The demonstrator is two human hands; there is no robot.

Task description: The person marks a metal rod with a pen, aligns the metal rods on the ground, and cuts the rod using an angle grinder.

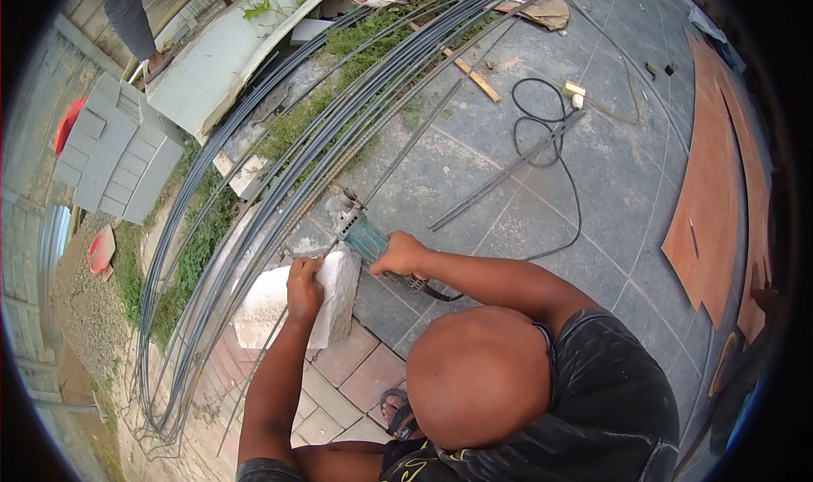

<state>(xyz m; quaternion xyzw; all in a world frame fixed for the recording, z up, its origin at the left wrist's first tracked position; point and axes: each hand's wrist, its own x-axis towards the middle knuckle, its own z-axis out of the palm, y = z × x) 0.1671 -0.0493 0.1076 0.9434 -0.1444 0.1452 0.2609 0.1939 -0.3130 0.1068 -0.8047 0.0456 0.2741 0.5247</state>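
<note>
My right hand (402, 256) is wrapped around the body of a green angle grinder (364, 236). The grinder's head points up and left, close to thin steel bars; whether its disc touches metal I cannot tell. My left hand (305, 289) is closed around a thin steel rod (278, 325), which slants from the lower left up toward the grinder. Under and beside this hand lies a rough white block (340, 300). The fingers of my left hand partly hide the rod.
A long bundle of steel bars (254, 190) curves along the left. The grinder's black cable (559, 249) loops over grey tiles (627, 177) to a socket (577, 96). Plywood sheets (707, 202) lie right. Another person's leg (131, 16) shows at the upper left.
</note>
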